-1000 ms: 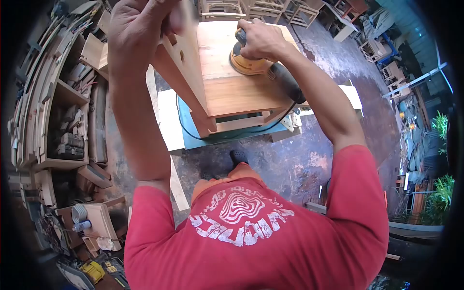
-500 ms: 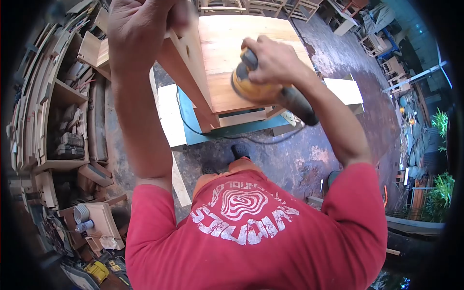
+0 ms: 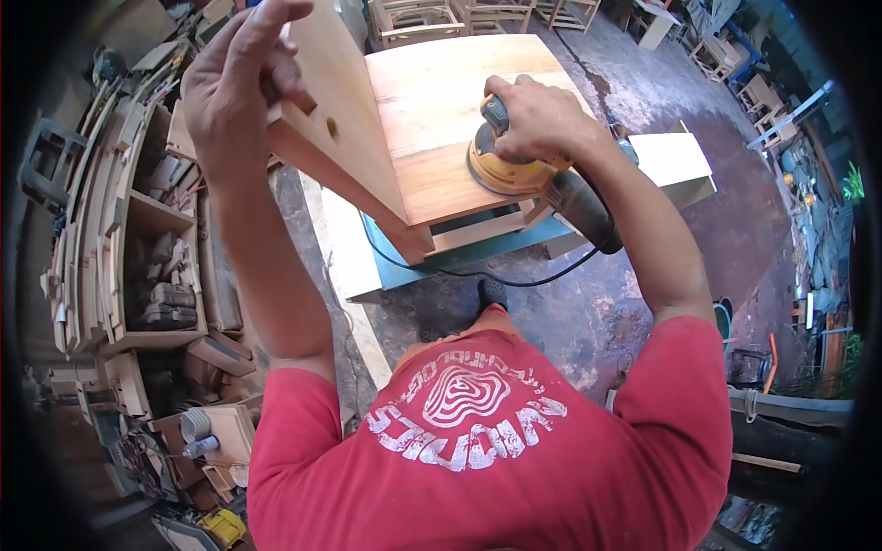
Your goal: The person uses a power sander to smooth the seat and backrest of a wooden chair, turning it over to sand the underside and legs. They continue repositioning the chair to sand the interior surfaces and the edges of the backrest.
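Observation:
My right hand is wrapped around the top of a yellow and black orbital sander. The sander's round pad sits on the broad wooden panel, near its front right edge, and a dark dust bag hangs off its side. My left hand is at the end of an upright wooden side board with a round hole in it. Its fingers are apart, one stretched out and another bent near the board's edge. Part of that hand's contact with the board is hidden.
A black cord loops in front of the wooden piece, which stands on a blue-green surface. A white board lies to the right. Shelves with wood offcuts line the left. Wooden frames stand at the back.
The view has shifted, so the wooden piece appears slightly lower and turned. The sander has moved a little across the panel. My left hand sits farther left in view, its fingers clearer.

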Tool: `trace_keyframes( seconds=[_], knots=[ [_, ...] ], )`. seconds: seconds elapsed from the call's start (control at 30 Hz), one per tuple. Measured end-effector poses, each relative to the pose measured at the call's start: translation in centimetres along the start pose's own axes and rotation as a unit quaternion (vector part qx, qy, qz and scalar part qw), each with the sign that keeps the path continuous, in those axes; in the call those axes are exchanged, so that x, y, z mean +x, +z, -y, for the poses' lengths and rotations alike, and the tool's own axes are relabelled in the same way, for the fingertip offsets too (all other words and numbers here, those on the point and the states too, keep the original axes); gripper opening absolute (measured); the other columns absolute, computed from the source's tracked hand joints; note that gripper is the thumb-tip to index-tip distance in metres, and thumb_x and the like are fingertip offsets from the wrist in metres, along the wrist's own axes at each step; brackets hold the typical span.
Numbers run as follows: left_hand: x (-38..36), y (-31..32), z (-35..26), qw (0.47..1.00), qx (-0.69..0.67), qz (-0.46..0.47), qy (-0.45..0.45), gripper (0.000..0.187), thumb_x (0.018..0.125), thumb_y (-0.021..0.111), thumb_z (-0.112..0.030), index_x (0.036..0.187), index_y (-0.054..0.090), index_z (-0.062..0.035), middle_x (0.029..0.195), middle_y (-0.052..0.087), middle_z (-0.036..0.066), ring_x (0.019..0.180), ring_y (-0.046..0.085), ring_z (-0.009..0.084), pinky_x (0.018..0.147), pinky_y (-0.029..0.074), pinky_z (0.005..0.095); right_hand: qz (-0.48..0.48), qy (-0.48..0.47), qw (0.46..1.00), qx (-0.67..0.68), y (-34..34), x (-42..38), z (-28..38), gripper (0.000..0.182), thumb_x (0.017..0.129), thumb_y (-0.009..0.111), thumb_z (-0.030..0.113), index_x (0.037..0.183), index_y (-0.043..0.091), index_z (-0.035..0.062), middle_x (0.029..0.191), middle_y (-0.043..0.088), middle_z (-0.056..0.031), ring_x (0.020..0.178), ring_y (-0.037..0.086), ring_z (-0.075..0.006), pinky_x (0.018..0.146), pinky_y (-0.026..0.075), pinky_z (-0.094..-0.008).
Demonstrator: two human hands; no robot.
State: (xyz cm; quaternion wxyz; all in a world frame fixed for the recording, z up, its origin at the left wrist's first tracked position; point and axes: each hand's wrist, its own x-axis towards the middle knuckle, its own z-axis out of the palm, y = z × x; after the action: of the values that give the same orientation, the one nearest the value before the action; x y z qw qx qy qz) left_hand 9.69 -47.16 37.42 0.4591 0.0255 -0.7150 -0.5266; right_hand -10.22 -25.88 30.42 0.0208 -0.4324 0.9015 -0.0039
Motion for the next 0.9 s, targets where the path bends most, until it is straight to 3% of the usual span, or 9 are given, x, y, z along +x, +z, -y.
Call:
trace_keyframes(
  seconds=[0.03,0.1,0.27,0.43,0.57,0.7,0.77,0.83,0.9],
  knots=[
    [0.2,0.1,-0.1,1.0,0.005,0.008,0.004,0.044,0.104,0.062,-0.031,0.112,0.071,0.0111,0.061,0.054,0.001,0.082,0.059,0.0134,0.086,0.043,0.0263,-0.005,0.003,1.0,0.009,-0.2,0.0,-0.5,0.072,0.067,0.074,0.026,0.135,0.055,0.0125,0.115,0.065,-0.0208,0.103,0.069,-0.0386,0.091,0.055,-0.046],
    [0.6,-0.1,0.4,0.999,-0.03,-0.008,0.012,0.043,0.103,0.063,-0.036,0.107,0.075,0.0053,0.059,0.057,-0.002,0.06,0.054,0.0035,0.055,0.035,0.016,0.036,0.039,0.998,0.022,-1.0,0.0,-1.4,0.073,0.066,0.074,0.025,0.135,0.056,0.0116,0.116,0.065,-0.0221,0.106,0.068,-0.0384,0.092,0.055,-0.0467],
    [1.1,-1.0,0.7,0.998,-0.057,0.025,-0.02,0.06,0.108,0.051,-0.045,0.109,0.07,0.012,0.055,0.051,0.002,0.075,0.055,0.0148,0.087,0.043,0.0286,0.003,0.007,1.0,0.016,-1.0,-2.3,-4.0,0.06,0.08,0.071,0.024,0.136,0.056,0.0087,0.117,0.066,-0.024,0.104,0.07,-0.0398,0.09,0.056,-0.0476],
    [0.9,-0.2,0.4,0.997,-0.064,0.009,-0.029,0.064,0.11,0.042,-0.047,0.113,0.069,0.0114,0.054,0.048,0.0,0.075,0.053,0.0135,0.09,0.042,0.0282,-0.022,-0.028,0.999,0.031,0.2,-2.8,-7.0,0.066,0.075,0.072,0.028,0.137,0.054,0.0127,0.113,0.064,-0.0215,0.098,0.071,-0.041,0.09,0.056,-0.049],
    [1.5,-1.5,-0.1,0.996,-0.03,0.079,-0.034,0.061,0.111,0.04,-0.046,0.119,0.068,0.0077,0.058,0.049,-0.001,0.081,0.054,0.0113,0.09,0.042,0.0279,-0.018,-0.1,0.994,0.034,-0.2,-0.5,-7.9,0.062,0.078,0.073,0.025,0.135,0.056,0.0075,0.116,0.065,-0.0252,0.093,0.073,-0.0405,0.084,0.059,-0.0481],
    [3.2,-1.1,-1.0,0.981,-0.079,0.132,-0.115,0.056,0.111,0.042,-0.044,0.13,0.063,0.0038,0.089,0.068,0.006,0.094,0.061,0.0134,0.095,0.045,0.0299,0.008,-0.155,0.987,0.037,-0.9,3.4,-8.3,0.061,0.078,0.073,0.024,0.134,0.057,0.0064,0.117,0.065,-0.0254,0.096,0.073,-0.0388,0.085,0.059,-0.047],
    [4.3,2.0,-1.6,0.958,0.286,0.005,-0.032,0.055,0.11,0.046,-0.043,0.139,0.059,0.0018,0.119,0.071,0.012,0.116,0.062,0.0187,0.104,0.044,0.0326,-0.013,-0.197,0.979,0.048,-0.2,6.5,-8.6,0.064,0.076,0.073,0.025,0.136,0.055,0.0092,0.111,0.065,-0.0249,0.097,0.071,-0.0409,0.086,0.057,-0.0477],
    [4.4,2.7,-1.6,0.923,0.364,0.075,-0.097,0.059,0.108,0.054,-0.041,0.15,0.049,0.0003,0.151,0.053,0.018,0.142,0.049,0.0264,0.119,0.034,0.0374,-0.013,-0.222,0.973,0.059,-0.3,9.0,-8.7,0.064,0.075,0.073,0.026,0.135,0.057,0.0089,0.111,0.066,-0.0241,0.101,0.07,-0.0406,0.09,0.056,-0.0476],
    [4.3,2.4,-0.9,0.898,0.404,0.104,-0.137,0.07,0.104,0.06,-0.045,0.156,0.04,-0.0006,0.158,0.045,0.021,0.148,0.042,0.0297,0.122,0.03,0.0391,-0.008,-0.23,0.968,0.103,-0.6,11.9,-8.6,0.066,0.073,0.073,0.029,0.133,0.058,0.0085,0.112,0.068,-0.0231,0.106,0.069,-0.0397,0.093,0.055,-0.0469]
  ],
)
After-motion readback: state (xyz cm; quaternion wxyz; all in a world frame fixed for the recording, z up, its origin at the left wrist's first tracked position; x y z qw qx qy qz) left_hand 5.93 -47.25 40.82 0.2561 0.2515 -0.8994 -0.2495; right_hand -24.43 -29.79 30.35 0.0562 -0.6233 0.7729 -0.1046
